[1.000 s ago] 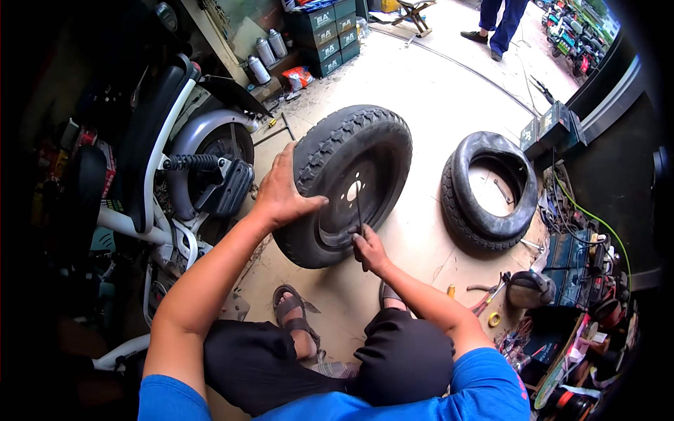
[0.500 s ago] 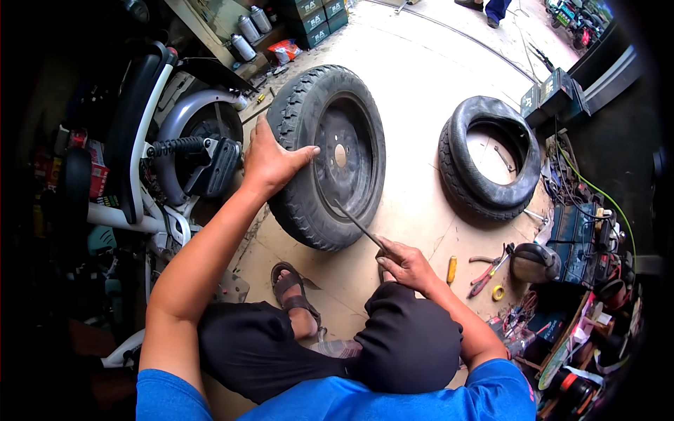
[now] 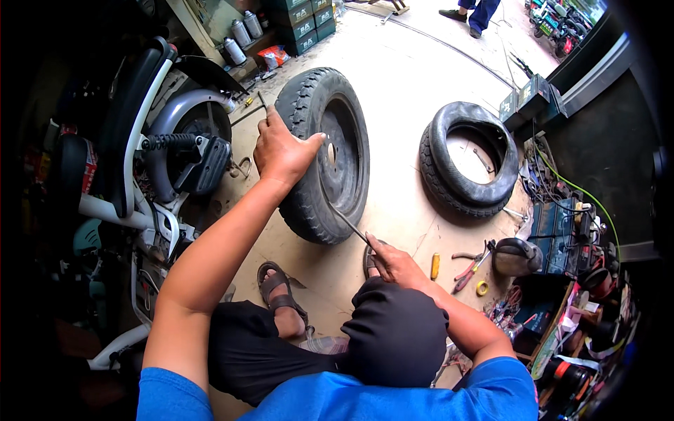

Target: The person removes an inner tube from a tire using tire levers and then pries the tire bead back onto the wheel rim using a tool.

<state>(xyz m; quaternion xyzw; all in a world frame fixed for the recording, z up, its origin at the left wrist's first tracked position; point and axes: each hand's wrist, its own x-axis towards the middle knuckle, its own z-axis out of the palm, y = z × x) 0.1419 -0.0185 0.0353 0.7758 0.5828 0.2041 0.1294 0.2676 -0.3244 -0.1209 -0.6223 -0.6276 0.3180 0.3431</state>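
Observation:
A black wheel with a knobbly tyre (image 3: 302,182) stands upright on the floor in front of me, its dark steel rim (image 3: 342,144) facing right. My left hand (image 3: 284,151) steadies it from the upper left, thumb stretched across the sidewall and fingers over the tread. My right hand (image 3: 393,263) is closed round a thin metal tyre lever (image 3: 349,224). The lever's far tip meets the tyre's lower sidewall near the rim edge; whether it is under the bead I cannot tell.
A loose tyre (image 3: 467,200) with a black inner tube (image 3: 444,130) lies to the right. Nearer are a yellow-handled tool (image 3: 435,266), pliers (image 3: 463,277) and yellow tape (image 3: 481,288). A scooter (image 3: 144,140) stands left. Dark boxes (image 3: 302,28) are stacked behind; another person's legs (image 3: 477,14) show at the top.
The view has shifted slightly. The wheel has turned a little, showing its rim more narrowly. My left hand sits slightly further over the tyre; the lever's tip stays against the lower sidewall.

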